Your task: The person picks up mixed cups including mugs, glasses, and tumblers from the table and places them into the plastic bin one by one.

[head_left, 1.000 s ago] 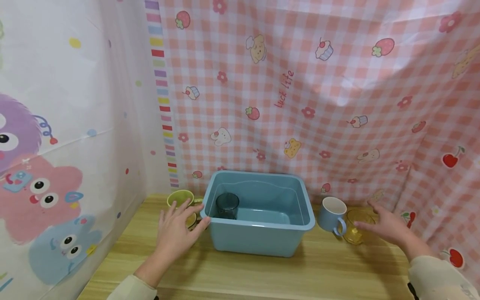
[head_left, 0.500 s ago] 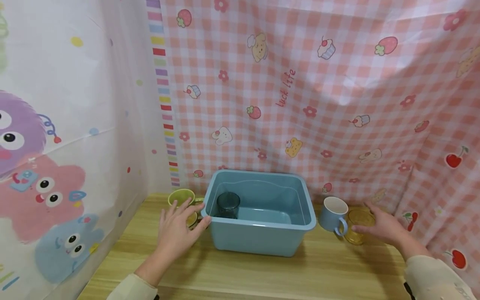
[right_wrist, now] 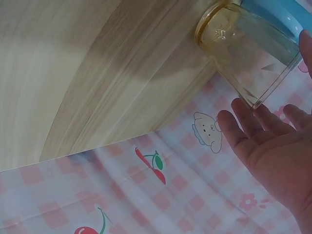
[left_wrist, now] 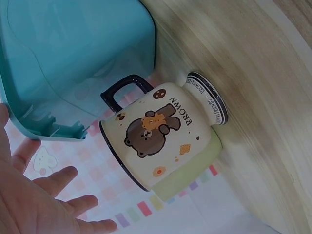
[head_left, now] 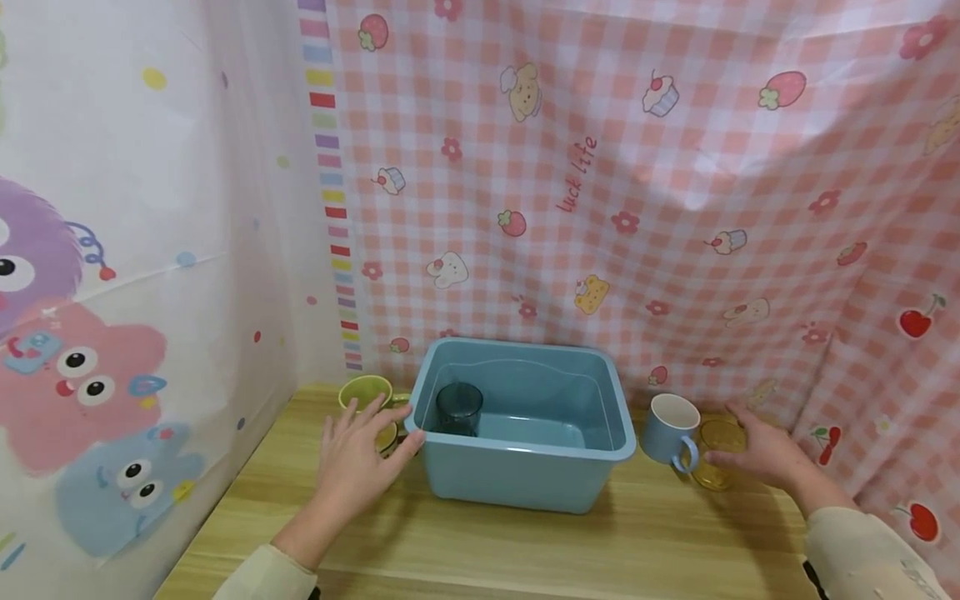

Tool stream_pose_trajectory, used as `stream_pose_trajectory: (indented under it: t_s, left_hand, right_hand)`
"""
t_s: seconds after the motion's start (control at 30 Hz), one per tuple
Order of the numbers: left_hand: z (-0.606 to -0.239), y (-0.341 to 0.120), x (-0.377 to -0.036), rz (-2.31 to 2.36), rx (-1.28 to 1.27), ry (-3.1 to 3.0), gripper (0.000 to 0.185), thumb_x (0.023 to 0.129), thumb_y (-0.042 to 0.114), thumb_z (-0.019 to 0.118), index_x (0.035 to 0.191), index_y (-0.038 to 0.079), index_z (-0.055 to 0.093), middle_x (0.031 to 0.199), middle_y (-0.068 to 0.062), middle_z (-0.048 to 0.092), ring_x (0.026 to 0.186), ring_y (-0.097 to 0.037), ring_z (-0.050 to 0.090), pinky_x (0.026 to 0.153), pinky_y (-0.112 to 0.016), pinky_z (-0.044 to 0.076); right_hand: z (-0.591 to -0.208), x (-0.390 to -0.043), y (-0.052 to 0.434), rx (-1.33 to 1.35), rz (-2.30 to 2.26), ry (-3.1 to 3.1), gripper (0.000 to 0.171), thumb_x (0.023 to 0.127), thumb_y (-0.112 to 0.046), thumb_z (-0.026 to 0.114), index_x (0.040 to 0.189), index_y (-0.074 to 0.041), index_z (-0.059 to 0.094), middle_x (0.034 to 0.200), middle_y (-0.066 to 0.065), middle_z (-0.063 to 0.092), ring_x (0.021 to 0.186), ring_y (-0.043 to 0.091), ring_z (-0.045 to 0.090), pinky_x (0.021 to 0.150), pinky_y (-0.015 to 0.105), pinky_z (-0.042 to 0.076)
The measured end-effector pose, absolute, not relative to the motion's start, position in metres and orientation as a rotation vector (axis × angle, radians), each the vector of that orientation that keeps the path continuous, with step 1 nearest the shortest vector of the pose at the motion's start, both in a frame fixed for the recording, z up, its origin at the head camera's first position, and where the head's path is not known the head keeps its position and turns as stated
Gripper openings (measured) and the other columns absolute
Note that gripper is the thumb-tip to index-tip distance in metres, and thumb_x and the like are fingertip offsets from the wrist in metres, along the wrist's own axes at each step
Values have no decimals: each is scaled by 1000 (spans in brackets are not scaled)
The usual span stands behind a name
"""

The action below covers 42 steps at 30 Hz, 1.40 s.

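My left hand [head_left: 356, 462] spreads its fingers over the mugs at the left, thumb and index tips right at the rim of a blue plastic bin [head_left: 517, 475]. Below it, a cream mug [left_wrist: 158, 129] with a brown bear and dark handle stands in front of a yellow-green mug [head_left: 360, 387]. My right hand [head_left: 768, 454] is at an amber glass cup [right_wrist: 243, 53], thumb on one side and loosely extended fingers by its rim. Left of that cup stands a light blue mug [head_left: 663, 437], white inside. A dark, see-through glass [head_left: 459, 408] sits in the bin's left end.
The wooden table [head_left: 495, 550] runs under everything. A pink checked cloth [head_left: 570, 250] hangs right behind the bin and along the right side. A white cartoon-print cloth [head_left: 247, 250] closes off the left.
My right hand has moved slightly left, its thumb and fingers coming closer about the amber cup. My left hand keeps its place by the bin's rim. The head view has shifted slightly.
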State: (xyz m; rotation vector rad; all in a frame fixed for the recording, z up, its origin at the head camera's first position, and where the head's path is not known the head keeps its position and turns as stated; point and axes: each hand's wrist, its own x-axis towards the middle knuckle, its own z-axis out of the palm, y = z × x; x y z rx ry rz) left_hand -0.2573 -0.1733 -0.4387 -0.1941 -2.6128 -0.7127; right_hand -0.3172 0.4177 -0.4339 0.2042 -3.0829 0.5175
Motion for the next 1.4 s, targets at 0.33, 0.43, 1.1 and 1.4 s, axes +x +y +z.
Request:
stream_pose_trajectory:
  t_s: [0.33,0.43,1.1,1.4]
  left_hand:
    - [-438,-172,-256,-726,-192,-2615,54,98,60,70,140,27,72,161,-17,55,154,-58,36,120,-86,14]
    - [-438,-172,-256,-736,-191,-2619,54,98,60,70,140,27,72,161,-17,55,155,-57,36,121,-86,14]
    - [-439,-173,-257,-741,-187,-2625,55,98,62,69,141,27,72,162,-17,54,156,-57,34,121,-86,13]
    - [-440,-173,-257,-750,-184,-2629,56,98,62,68,141,27,72,163,-16,53,157,-56,33,122,-85,12]
  right_hand:
    - [-434,-320,418,208,502,-3110,112,91,-51,83,159,17,25,145,52,45,125,72,53,94,76,51]
    - [-434,-321,419,216,516,-3115,113,91,-50,83,159,18,24,143,53,47,124,71,54,94,75,52]
    - [-433,-317,423,165,532,-3105,114,91,-45,83,160,17,18,144,53,45,122,72,54,93,74,52]
    - [-425,-314,432,132,525,-3125,119,91,-54,80,161,18,16,147,53,42,125,71,52,93,74,52]
